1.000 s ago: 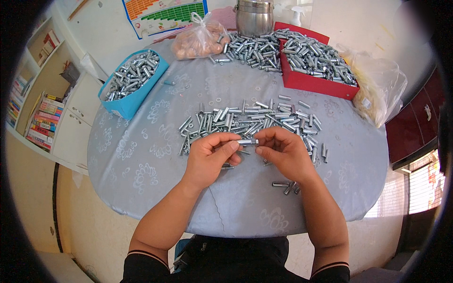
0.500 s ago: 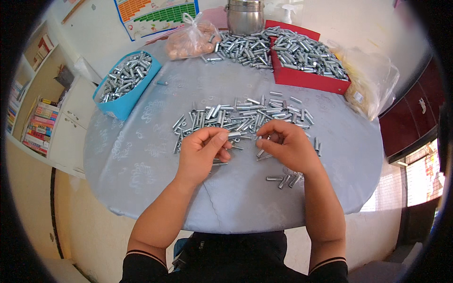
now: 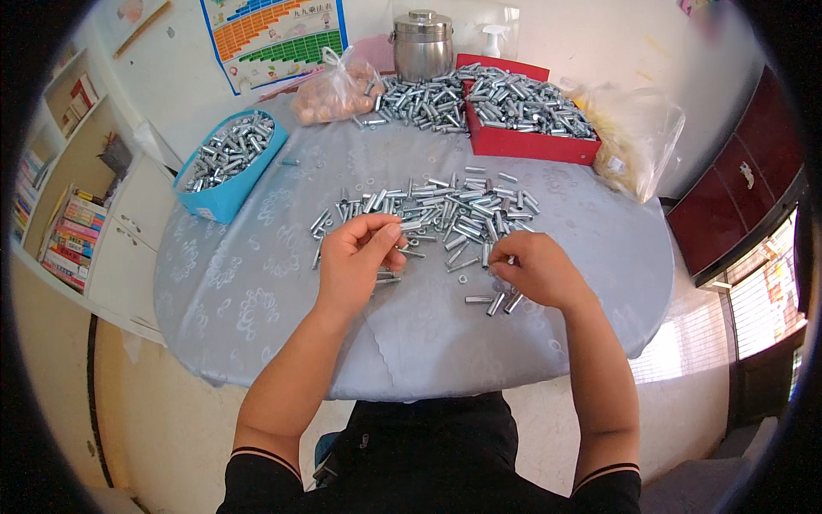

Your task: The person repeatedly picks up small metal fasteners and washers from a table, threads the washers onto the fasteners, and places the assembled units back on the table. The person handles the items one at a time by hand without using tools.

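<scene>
My left hand (image 3: pixel 358 261) is closed, with a shiny metal sleeve (image 3: pixel 412 226) pinched between thumb and forefinger. To the right, my right hand (image 3: pixel 538 267) has its fingers curled together at the near edge of the pile, by an upright metal piece; whatever is in the fingertips is hidden. The loose pile of metal sleeves and bolts (image 3: pixel 467 210) spreads just beyond both hands. Nearer to me, beside the right hand, lie a few separate sleeves (image 3: pixel 495 303) and a small ring (image 3: pixel 462 279).
A blue container (image 3: pixel 224 204) full of metal parts stands at the left. At the back are a red box (image 3: pixel 531 146) heaped with parts, another heap (image 3: pixel 424 103), a bag of round brown things (image 3: pixel 334 94), a steel pot (image 3: pixel 423 47) and a bag of yellowish material (image 3: pixel 638 141).
My right hand has moved away from the left, to the right and nearer to the separate sleeves. The left hand still holds its sleeve. The whole view has shifted slightly.
</scene>
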`<action>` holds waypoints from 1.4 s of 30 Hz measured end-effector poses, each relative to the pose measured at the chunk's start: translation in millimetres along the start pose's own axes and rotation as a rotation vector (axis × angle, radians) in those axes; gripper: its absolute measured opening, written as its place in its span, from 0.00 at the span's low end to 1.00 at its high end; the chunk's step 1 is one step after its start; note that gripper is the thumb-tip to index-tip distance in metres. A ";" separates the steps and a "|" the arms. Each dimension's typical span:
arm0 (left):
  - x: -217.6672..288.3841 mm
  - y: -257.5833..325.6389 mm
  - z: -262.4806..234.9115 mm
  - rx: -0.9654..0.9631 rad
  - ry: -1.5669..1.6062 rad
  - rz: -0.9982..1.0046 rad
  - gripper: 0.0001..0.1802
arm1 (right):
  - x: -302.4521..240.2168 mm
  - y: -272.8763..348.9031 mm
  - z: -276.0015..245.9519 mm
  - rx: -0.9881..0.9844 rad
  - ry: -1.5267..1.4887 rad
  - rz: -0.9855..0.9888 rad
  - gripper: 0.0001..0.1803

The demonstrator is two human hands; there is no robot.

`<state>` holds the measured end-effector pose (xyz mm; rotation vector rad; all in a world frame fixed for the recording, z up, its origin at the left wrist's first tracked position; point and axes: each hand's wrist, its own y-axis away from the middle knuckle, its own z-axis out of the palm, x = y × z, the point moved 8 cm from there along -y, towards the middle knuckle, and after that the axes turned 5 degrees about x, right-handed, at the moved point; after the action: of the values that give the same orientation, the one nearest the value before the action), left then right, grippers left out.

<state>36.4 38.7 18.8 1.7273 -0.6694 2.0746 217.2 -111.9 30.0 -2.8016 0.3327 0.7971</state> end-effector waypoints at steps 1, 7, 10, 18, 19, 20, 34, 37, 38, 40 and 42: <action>3.6 1.1 1.5 -0.008 0.001 0.002 0.11 | 5.6 5.0 -3.3 -0.032 0.047 0.052 0.06; 5.5 11.1 23.2 -0.133 -0.018 -0.028 0.10 | 11.4 20.8 7.9 0.032 0.134 -0.091 0.08; 0.4 17.3 30.6 -0.146 -0.035 -0.058 0.10 | 11.6 20.3 13.0 -0.004 0.114 -0.124 0.09; -20.4 15.6 43.1 -0.239 0.035 -0.136 0.11 | 8.6 12.8 0.7 0.071 -0.028 -0.099 0.08; -22.2 15.5 41.2 -0.227 0.045 -0.151 0.11 | 9.1 11.0 -4.1 0.117 -0.134 -0.027 0.07; -23.1 15.3 39.6 -0.215 0.055 -0.167 0.11 | 10.6 8.8 -6.7 0.162 -0.240 0.046 0.06; -31.2 10.9 29.3 -0.188 0.186 -0.187 0.11 | -17.5 -5.6 15.8 0.395 -0.736 0.150 0.06; -31.2 10.6 28.4 -0.187 0.177 -0.182 0.11 | -17.9 -7.5 19.3 0.364 -0.728 0.129 0.06; -31.1 10.3 28.3 -0.187 0.161 -0.183 0.11 | -16.8 -8.5 20.3 0.346 -0.727 0.126 0.06; -31.3 10.1 28.3 -0.188 0.127 -0.189 0.11 | -15.4 -10.6 19.7 0.302 -0.721 0.138 0.07; -31.7 10.7 29.0 -0.201 0.137 -0.190 0.10 | -17.4 -11.6 18.5 0.286 -0.765 0.143 0.09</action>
<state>60.0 14.3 -9.6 1.4642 -0.6225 1.9046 196.9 -93.3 25.7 -2.0322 0.4566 1.6120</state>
